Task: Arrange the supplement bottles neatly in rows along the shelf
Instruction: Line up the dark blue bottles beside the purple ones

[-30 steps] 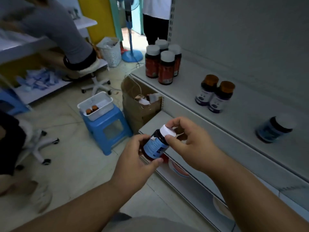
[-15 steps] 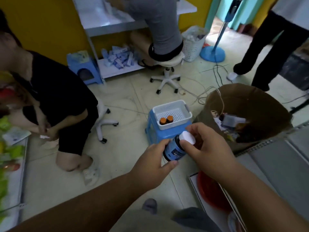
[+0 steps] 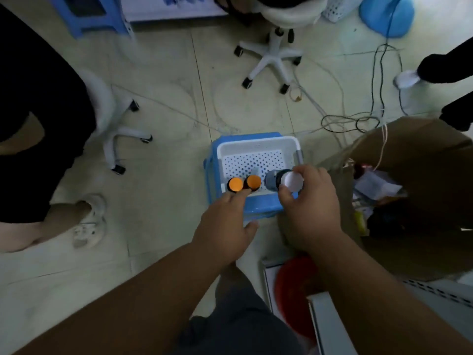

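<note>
The right hand [image 3: 307,201] grips a blue-labelled bottle [image 3: 277,180] (white cap, dark body).

No readable text, brand or number anywhere; label of the white-capped bottle [image 3: 280,181] too blurred and turned away, orange caps [image 3: 244,183] plain.

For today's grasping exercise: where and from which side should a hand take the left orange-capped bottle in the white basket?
Grip the left orange-capped bottle by its cap, from straight above. It stands upright against its twin and near the white basket wall, so probably only the cap is free.
</note>
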Tool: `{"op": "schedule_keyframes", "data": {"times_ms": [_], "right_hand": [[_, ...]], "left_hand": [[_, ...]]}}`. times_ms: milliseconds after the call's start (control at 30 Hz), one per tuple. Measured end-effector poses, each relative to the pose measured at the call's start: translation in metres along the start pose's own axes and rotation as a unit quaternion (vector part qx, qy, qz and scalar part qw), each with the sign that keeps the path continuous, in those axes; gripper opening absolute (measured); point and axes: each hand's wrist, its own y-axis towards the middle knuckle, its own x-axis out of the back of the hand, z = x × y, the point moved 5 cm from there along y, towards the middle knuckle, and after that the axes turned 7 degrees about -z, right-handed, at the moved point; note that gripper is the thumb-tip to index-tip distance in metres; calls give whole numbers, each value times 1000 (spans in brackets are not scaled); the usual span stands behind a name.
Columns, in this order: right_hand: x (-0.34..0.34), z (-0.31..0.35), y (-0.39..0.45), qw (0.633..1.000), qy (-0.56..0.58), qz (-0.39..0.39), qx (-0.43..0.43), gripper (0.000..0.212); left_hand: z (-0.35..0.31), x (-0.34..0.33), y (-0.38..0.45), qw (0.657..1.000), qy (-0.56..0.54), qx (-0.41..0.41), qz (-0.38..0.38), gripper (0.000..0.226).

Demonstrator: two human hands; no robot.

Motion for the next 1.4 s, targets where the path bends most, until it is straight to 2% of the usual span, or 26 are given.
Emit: {"op": "schedule_keyframes", "data": {"times_ms": [133, 333, 400, 500, 667, 800, 900, 1033, 1100, 1200, 1333, 1400], "right_hand": [[-61, -37, 48, 999, -41, 25, 12, 35], [-155, -70, 59, 980, -100, 172, 22, 30], [-163, -75, 59, 977, -97, 190, 2, 31], [-146, -65, 56, 977, -95, 188, -15, 45], [-41, 10, 20, 998, 8, 61, 25, 48], [63, 83, -51, 996, 14, -57, 68, 53], [125, 114, -129, 991, 7, -134, 16, 56], [174, 126, -243, 970, 24, -221, -94, 51], [193, 120, -300, 955, 15, -253, -152, 51], [229, 105, -392, 913, 10, -347, -215, 48], [266, 83, -529, 844, 31, -427, -324, 48], [280, 71, -599, 818, 15, -457, -349, 48]], "left_hand": [[17, -26, 32, 1000, 7, 23, 5, 61], [31, -36, 51, 999, 38, 14, 23, 59], [31, -33, 50, 999, 43, 9, 27, 58], [25, -21, 44, 998, 51, -9, 37, 58], [-2, 41, 19, 993, 65, -97, 23, 51], [-26, 103, -23, 975, 82, -208, -4, 47], [-52, 131, -71, 952, 76, -295, -8, 50], [-81, 127, -151, 916, 69, -393, 42, 46], [-97, 114, -198, 893, 66, -438, 81, 48], [-125, 91, -276, 850, 75, -503, 140, 48], [-162, 55, -395, 768, 76, -611, 178, 50], [-172, 33, -456, 735, 71, -642, 207, 49]]}}
